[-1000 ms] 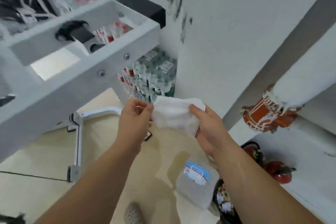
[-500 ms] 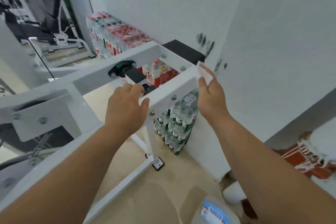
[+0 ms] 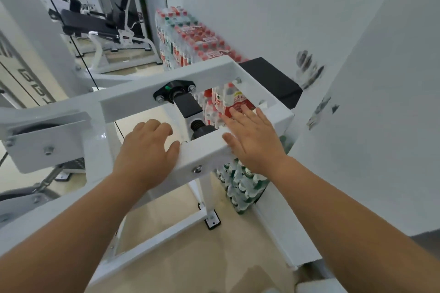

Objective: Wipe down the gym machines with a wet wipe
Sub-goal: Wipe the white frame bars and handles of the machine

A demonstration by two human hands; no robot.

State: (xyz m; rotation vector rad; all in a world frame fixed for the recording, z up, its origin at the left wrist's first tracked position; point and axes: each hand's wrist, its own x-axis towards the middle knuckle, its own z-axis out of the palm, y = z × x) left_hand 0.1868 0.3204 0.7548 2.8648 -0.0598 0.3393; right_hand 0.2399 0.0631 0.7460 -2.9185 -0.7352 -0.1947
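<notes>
Since half a second ago our right hand has gone from pinching the wet wipe at the far corner to lying flat, fingers straight and spread, on the machine frame. The wipe only peeks out beyond its fingertips. Our left hand curls over the near beam, bracing. We judge the wiping barely begun: this frame's other beams and the machine behind remain.
</notes>
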